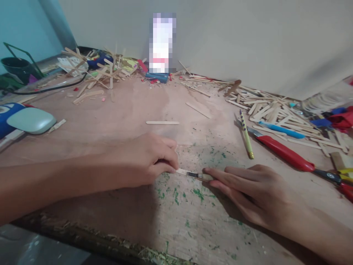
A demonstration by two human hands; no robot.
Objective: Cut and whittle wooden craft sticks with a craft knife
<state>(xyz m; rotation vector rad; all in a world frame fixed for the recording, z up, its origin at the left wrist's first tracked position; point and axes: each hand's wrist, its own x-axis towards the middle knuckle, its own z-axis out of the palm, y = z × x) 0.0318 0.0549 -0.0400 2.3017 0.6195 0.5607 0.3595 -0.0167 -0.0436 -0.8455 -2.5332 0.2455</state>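
Note:
Over the green-marked board (179, 221), my left hand (154, 158) is closed with its fingertips pinching a pale wooden craft stick (180, 171). Only a short end of that stick shows beyond the fingers. From the other side, my right hand (253, 187) grips a small craft knife (200, 176), its short handle mostly covered by the fingers. The knife's dark blade lies on or right against the stick; I cannot tell whether it is cutting in. A single craft stick (162, 122) lies flat beyond my left hand.
At right lie a yellow pencil (244, 134), a red-handled tool (286, 152), a blue pen (281, 129) and a pile of craft sticks (271, 110). More sticks (110, 70) are heaped back left. A pale green mouse (33, 119) sits left; a blurred bright screen (162, 40) stands behind.

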